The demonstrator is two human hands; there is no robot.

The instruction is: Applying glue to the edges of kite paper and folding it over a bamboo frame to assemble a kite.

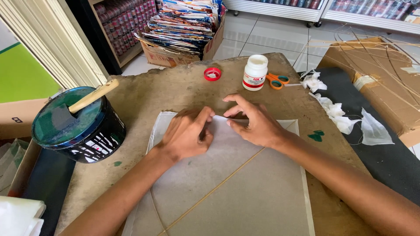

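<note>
Both hands were down at the centre of the frame, working the top edge of the white paper sheet (245, 188), which lay flat across the lower middle of the worn brown table (175, 87). The left hand (186, 135) was curled, its fingers pinching and pressing the paper's upper edge just left of centre. The right hand (256, 122) sat just beside it, fingertips pinching the same edge, thumb tucked beneath; the two hands nearly touched. A thin bamboo stick (227, 175) ran diagonally over the sheet from the lower left up toward the right wrist, and a second thin stick (155, 205) curved along the lower left of the paper.

At the left of the frame stood a dark paint can (83, 135) with a green-smeared lid, a wooden-handled brush (89, 97) lying across it. Toward the upper middle, well apart from the hands, was a white glue bottle (255, 72), a red cap (212, 74) to its left and orange-handled scissors (276, 80) just to its right. Crumpled white paper scraps (339, 116) trailed down the table's right edge. A cardboard box of magazines (183, 30) sat on the tiled floor at the top.
</note>
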